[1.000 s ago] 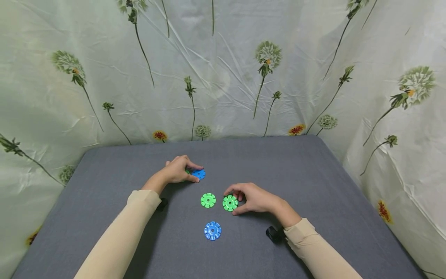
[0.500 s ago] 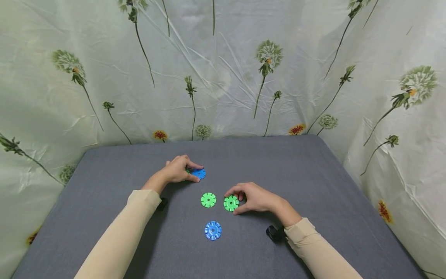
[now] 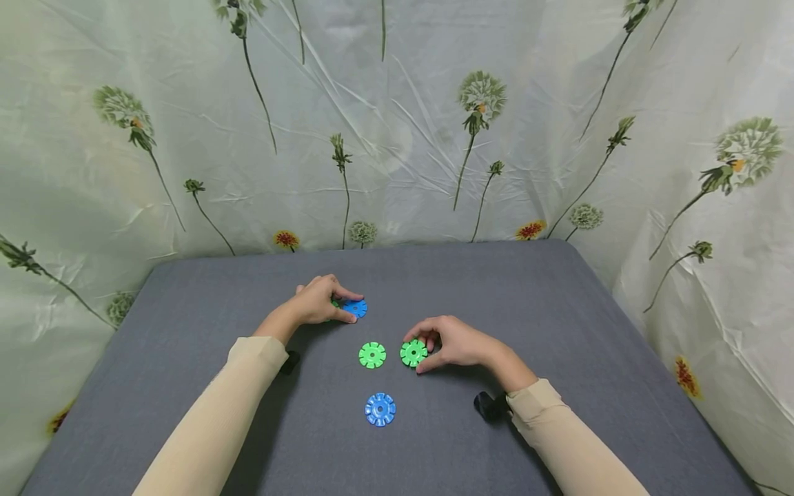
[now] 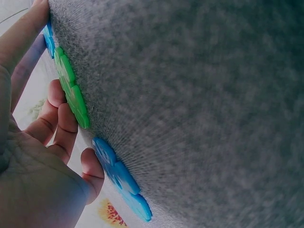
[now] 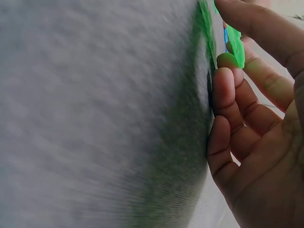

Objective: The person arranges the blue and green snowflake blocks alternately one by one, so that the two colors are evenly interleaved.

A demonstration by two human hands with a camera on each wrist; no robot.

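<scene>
In the head view my left hand (image 3: 318,300) sits at the back, thumb and index finger at opposite edges of a blue snowflake disc (image 3: 356,308) lying on the table. Under that hand are a green snowflake disc (image 4: 71,90), beside its middle fingers, and a second blue snowflake disc (image 4: 121,178) near the little finger. Between thumb and fingers, my right hand (image 3: 460,342) pinches another green snowflake disc (image 3: 413,353) at its edge. Left of it lies a separate green snowflake disc (image 3: 372,355), flat on the cloth. Closer to me rests one more blue snowflake disc (image 3: 380,410).
A grey cloth covers the table (image 3: 496,289). Behind and at both sides hangs a pale curtain (image 3: 397,124) printed with dandelions. A black wrist camera (image 3: 490,408) hangs below the right wrist; another dark one (image 3: 289,362) shows at the left wrist.
My right hand has shifted slightly away from me with its green snowflake disc. The left hand keeps its place at the blue snowflake disc.
</scene>
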